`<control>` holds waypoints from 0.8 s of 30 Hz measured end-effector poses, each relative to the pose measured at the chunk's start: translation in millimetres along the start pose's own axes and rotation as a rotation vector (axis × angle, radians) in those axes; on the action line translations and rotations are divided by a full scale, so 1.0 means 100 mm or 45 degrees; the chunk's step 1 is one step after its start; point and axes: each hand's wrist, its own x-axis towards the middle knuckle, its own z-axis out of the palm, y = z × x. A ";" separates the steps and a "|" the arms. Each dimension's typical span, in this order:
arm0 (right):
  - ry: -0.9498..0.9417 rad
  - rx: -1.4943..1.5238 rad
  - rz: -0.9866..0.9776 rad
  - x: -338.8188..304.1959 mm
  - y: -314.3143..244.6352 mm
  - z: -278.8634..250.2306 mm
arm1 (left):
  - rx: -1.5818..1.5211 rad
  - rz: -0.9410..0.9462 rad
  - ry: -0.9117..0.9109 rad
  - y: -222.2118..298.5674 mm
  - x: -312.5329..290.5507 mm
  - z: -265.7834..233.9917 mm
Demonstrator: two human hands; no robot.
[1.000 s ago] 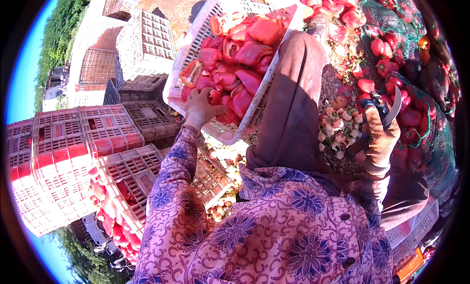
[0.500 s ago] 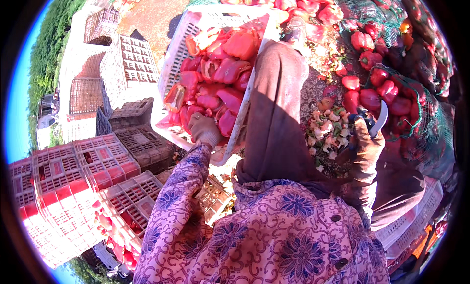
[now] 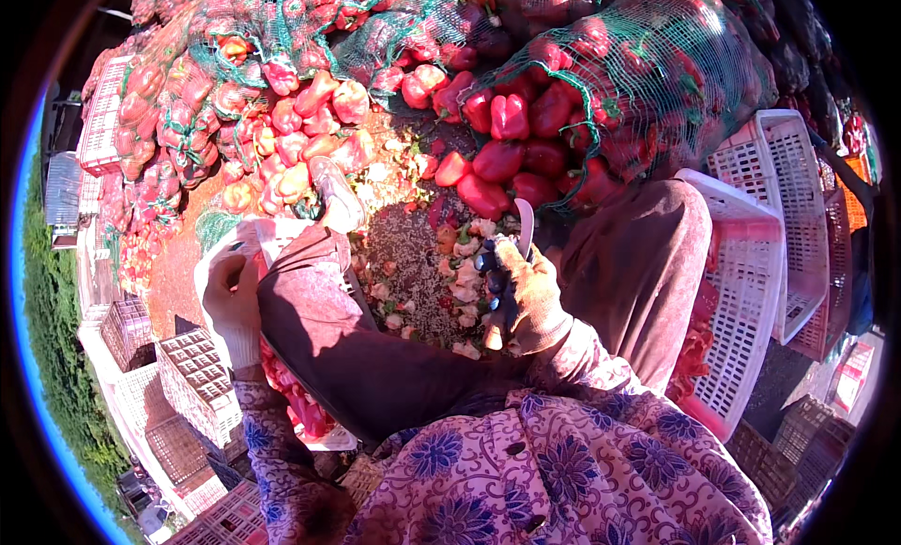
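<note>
My left hand [image 3: 231, 312], in a pale glove, hangs at the left beside my knee, over the white crate of red peppers. Its thumb and fingers are apart with nothing between them. In front of my lap, my right hand [image 3: 533, 303], in a stained glove, is closed around the dark handle of a curved knife [image 3: 525, 224], its blade pointing up and away from me. Just beyond the blade lie loose whole red bell peppers [image 3: 497, 162]. Pale cut pepper cores [image 3: 465, 287] are scattered on the ground beside that hand. My leg hides much of the crate's peppers [image 3: 298, 399].
Green mesh sacks [image 3: 648, 66] of red peppers are heaped across the far side, with looser peppers [image 3: 314, 122] at the far left. White plastic crates [image 3: 741, 320] stand at my right, one with red peppers. More stacked crates [image 3: 192, 371] are at the left.
The view has swung to the right. My left hand has come out of the peppers in the crate and opened. My right hand still grips the knife, nearer the middle of the view.
</note>
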 end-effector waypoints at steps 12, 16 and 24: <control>0.291 -0.088 -0.061 0.17 -0.32 -0.04 | -0.048 -0.255 -0.740 1.44 0.51 4.44; 0.447 0.284 0.121 0.26 -0.32 -0.06 | -0.029 -0.394 -0.605 1.04 0.54 5.05; 0.180 -0.230 -0.005 0.35 -0.50 -0.06 | -1.278 -0.521 -0.958 1.15 0.38 3.49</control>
